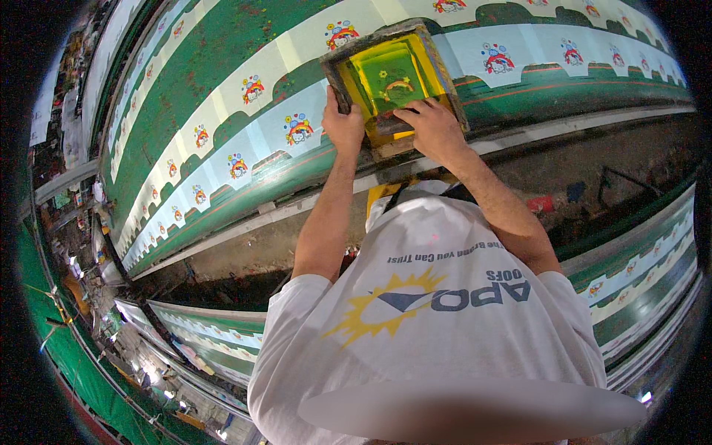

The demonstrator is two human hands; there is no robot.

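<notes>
A small screen-printing frame (pixel 437 55) with yellow mesh (pixel 361 67) lies tilted on the green printing table (pixel 256 37), over a row of pale cut pieces. Through the mesh a rainbow motif shows faintly. My left hand (pixel 343 126) grips the frame's left side near its lower corner, fingers partly hidden. Inside the near end of the frame, my right hand (pixel 434 130) curls over a dark bar (pixel 391 123) that looks like a squeegee. Pale blue pieces (pixel 475 53) with colourful printed figures (pixel 298 129) run along the table on both sides of the frame.
A pale rail (pixel 245 226) edges the table in front of me. Beyond it lies a dark floor gap with a red object (pixel 540 203). Another printing table (pixel 649 274) with similar pieces stands behind me. Green sheeting (pixel 74 356) hangs at the lower left.
</notes>
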